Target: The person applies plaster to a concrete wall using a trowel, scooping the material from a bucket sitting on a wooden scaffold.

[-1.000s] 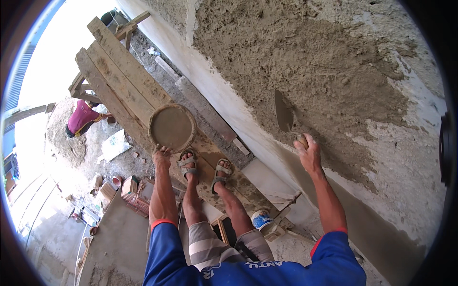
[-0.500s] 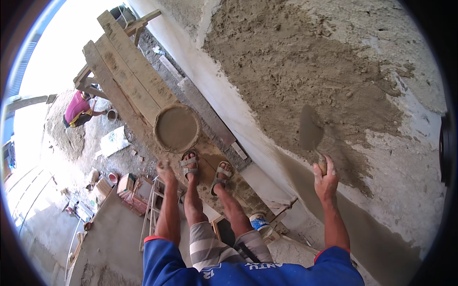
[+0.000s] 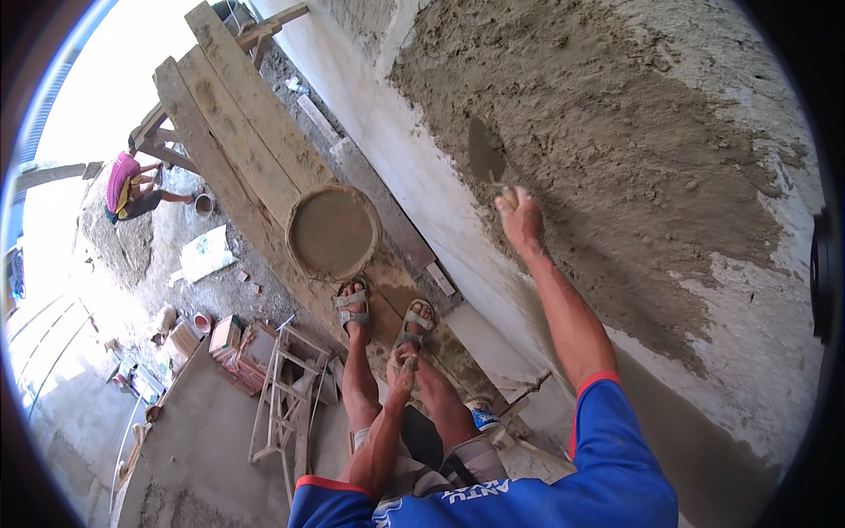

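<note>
My right hand [image 3: 521, 220] is wrapped round the handle of a trowel [image 3: 484, 151]. Its pointed blade lies close against the wet mortar [image 3: 607, 167] on the wall, near the patch's left edge; whether it touches is hard to tell. My left hand [image 3: 403, 368] hangs in front of my right shin with its fingers curled in, and nothing shows in it. Beyond my sandalled feet, a round tub of grey mortar [image 3: 333, 233] rests on the wooden planks [image 3: 251, 145] that I stand on.
Far below on the left, a person in a pink shirt [image 3: 123, 183] crouches by a bucket [image 3: 204, 205]. Under the planks' left side are a wooden ladder-like frame [image 3: 286, 396] and stacked tiles [image 3: 251, 352]. A blue-and-white bucket [image 3: 482, 415] sits near the planks' near end.
My right hand has carried the trowel up and left across the mortar. My left hand has swung right, from beside the tub to before my shin. The crouching person has shifted posture.
</note>
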`<action>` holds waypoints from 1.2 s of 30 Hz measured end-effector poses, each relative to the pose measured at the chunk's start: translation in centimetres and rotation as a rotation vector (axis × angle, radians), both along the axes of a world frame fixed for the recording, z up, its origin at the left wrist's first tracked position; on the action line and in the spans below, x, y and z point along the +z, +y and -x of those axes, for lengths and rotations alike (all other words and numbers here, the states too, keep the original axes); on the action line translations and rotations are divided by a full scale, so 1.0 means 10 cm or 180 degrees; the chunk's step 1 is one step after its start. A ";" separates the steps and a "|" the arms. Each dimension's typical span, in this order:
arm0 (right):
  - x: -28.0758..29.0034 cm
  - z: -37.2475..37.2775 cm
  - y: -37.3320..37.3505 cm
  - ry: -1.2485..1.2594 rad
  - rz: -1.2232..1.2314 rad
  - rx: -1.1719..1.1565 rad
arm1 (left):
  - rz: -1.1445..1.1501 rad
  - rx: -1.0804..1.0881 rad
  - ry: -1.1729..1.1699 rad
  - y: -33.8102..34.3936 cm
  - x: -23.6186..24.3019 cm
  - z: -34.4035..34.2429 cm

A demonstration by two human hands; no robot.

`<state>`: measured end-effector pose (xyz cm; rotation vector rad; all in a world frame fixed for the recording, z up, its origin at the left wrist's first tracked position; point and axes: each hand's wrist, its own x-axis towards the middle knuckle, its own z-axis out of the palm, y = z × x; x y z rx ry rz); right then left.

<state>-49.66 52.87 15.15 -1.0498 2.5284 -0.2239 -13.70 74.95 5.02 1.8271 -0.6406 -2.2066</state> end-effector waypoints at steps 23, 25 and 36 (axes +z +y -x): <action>2.49 0.06 1.14 0.0395 0.0559 -0.0280 | -0.0507 0.0257 0.0011 0.19 -0.19 0.10; 2.53 -0.01 1.09 0.0902 0.0560 0.0263 | -0.0301 0.0293 0.0019 0.29 -0.38 0.11; 0.50 -1.33 0.55 -0.1668 0.0234 0.1390 | -0.0373 0.0603 0.0047 0.11 0.00 0.18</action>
